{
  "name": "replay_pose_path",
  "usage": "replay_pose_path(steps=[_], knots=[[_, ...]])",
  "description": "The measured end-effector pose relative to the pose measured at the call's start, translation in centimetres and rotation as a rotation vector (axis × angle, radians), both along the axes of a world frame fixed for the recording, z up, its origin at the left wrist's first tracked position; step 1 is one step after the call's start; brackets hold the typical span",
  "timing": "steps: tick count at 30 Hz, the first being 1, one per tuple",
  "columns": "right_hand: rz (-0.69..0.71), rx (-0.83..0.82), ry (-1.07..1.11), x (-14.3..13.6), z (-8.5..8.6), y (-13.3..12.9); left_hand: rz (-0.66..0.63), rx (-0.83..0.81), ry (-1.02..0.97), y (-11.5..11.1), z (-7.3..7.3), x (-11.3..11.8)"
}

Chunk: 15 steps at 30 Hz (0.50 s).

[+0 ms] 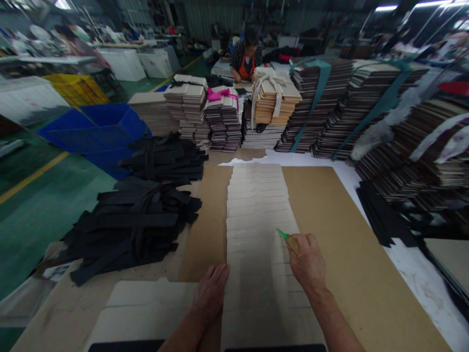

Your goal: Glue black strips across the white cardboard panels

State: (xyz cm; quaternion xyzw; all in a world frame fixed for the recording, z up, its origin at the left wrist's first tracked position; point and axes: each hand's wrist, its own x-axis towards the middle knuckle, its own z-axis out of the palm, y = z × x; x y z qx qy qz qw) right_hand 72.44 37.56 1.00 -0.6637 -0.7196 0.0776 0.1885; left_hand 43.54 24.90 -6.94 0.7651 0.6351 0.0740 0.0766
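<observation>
A long row of overlapping pale boards (252, 244) runs away from me down the middle of a brown sheet (322, 210). My right hand (307, 259) is closed around a small bottle with a green pointed nozzle (282, 233), its tip over the right part of the row. At the row's left edge rests my left hand (211, 289), fingers close together; whether anything is under the fingertips is hidden. More pale boards (146, 298) lie to the left of that hand, partly behind the forearm.
Bundles of black strips (135, 220) lie at the left, near a blue bin (98, 127). Tied board stacks (223, 117) line the far edge, with taller stacks (315, 102) at the right. A person in an orange apron (247, 63) is beyond them.
</observation>
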Motion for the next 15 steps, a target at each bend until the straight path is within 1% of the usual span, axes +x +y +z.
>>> replay_pose_path(steps=[2,4,6,9,12,15], knots=[[0.026,-0.022,0.096,-0.6,-0.2,-0.4,0.002,-0.009,0.004,0.0,0.1,0.0],[-0.007,-0.016,0.208,-0.5,-0.7,-0.4,0.011,-0.032,0.006,-0.1,0.1,0.1],[-0.081,0.012,0.315,0.3,-1.2,-0.1,0.030,-0.057,0.014,-0.2,0.1,0.2],[-0.232,0.060,0.427,1.8,-1.7,1.2,0.032,-0.057,0.026,-0.2,0.1,0.2],[-0.313,0.098,0.437,2.5,-1.6,2.9,0.021,-0.044,0.027,-0.2,0.3,0.2],[-0.313,0.101,0.368,2.6,-1.4,4.4,0.029,-0.060,0.019,-0.3,0.3,0.1]])
